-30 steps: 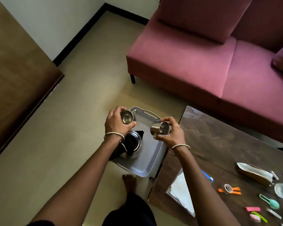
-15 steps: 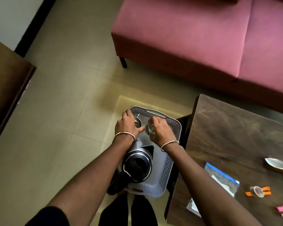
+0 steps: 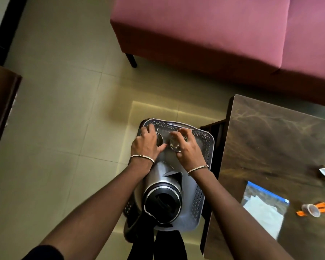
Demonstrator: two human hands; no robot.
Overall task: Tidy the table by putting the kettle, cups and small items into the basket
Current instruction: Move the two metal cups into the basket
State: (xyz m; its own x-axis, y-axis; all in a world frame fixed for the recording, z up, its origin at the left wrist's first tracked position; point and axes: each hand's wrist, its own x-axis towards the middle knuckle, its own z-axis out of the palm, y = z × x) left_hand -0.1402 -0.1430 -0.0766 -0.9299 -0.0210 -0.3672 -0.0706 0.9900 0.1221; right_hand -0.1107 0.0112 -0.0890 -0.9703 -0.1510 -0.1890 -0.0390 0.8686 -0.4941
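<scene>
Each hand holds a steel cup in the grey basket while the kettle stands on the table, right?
Not quite: the head view shows the kettle already inside the grey basket, not on the table. The left hand does hold the left cup there, the right hand the right cup.

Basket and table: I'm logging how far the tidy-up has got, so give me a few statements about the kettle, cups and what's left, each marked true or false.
1. The kettle stands inside the basket. True.
2. The basket sits on the table. False: it is on the floor beside the table.
3. The left hand holds the left cup and the right hand holds the right cup, both at the basket's far end. True.
4. All small items are off the table. False: a zip bag and a plastic cup with orange clips still lie there.
</scene>
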